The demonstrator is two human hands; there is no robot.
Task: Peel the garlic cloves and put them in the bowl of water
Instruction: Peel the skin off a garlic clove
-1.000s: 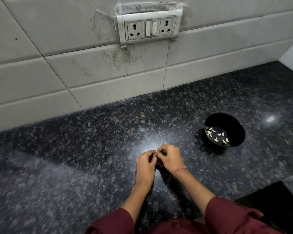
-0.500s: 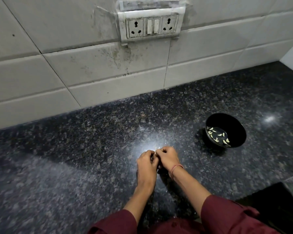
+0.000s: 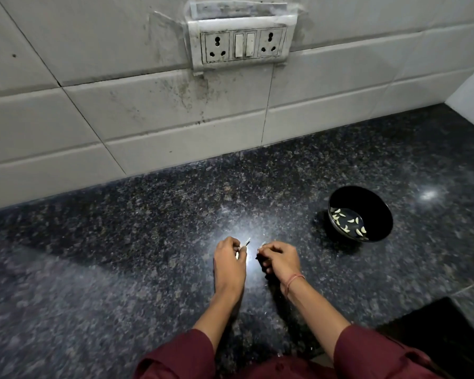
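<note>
The two hands have pulled apart. Half a second ago they were pressed together, working at one spot left of the bowl [image 3: 378, 209]. Now a strip of lit countertop [image 3: 252, 265] shows between them. The left hand [image 3: 229, 259], the one farther from the bowl, has its fingers curled and pinches a thin sliver of skin [image 3: 247, 243] that pokes out past its fingertips. The right hand [image 3: 279, 258], nearer the bowl, is curled too and nips what is likely the garlic clove [image 3: 262, 244], a small pale bit at its fingertips, though both pieces are too small to be sure which hand has which. The split suggests the skin has just torn away, so this clove looks nearly ready for the water. The bowl stands where it did, well apart from both hands, with peeled cloves [image 3: 348, 221] already lying in its water.
</note>
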